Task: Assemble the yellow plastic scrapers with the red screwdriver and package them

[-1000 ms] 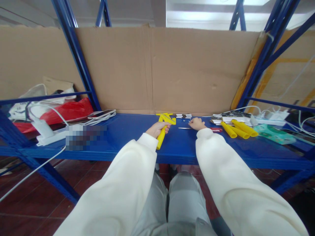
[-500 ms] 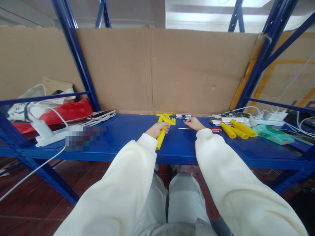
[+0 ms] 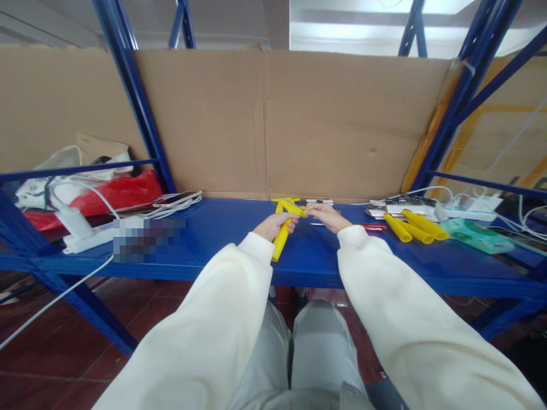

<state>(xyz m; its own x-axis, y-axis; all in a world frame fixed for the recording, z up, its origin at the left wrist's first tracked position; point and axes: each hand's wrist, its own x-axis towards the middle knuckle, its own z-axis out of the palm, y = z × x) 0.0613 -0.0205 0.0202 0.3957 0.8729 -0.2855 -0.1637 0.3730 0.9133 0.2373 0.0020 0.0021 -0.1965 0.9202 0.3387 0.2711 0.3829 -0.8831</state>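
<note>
My left hand (image 3: 274, 226) is closed around a yellow plastic piece with a tube-shaped handle (image 3: 280, 247), which slants toward the front edge of the blue shelf. Flat yellow arms stick out beyond the fingers. At the right end of one arm, my right hand (image 3: 327, 217) has its fingertips pinched together; whatever small thing they may hold is too small to make out. Under and beside the right hand lies a red-handled screwdriver (image 3: 375, 227), its thin metal shaft pointing left. Just behind sits a small black-and-white stack (image 3: 319, 201).
Several loose yellow tubes (image 3: 398, 228) lie to the right, near a green packet (image 3: 478, 234) and a white power strip with cables. On the left are another power strip (image 3: 92, 239), a phone (image 3: 175, 197) and a red bag (image 3: 123, 191). Cardboard (image 3: 213, 125) stands along the back.
My right hand has moved left from above the screwdriver to the end of the yellow piece. The left hand keeps its hold with little movement.
</note>
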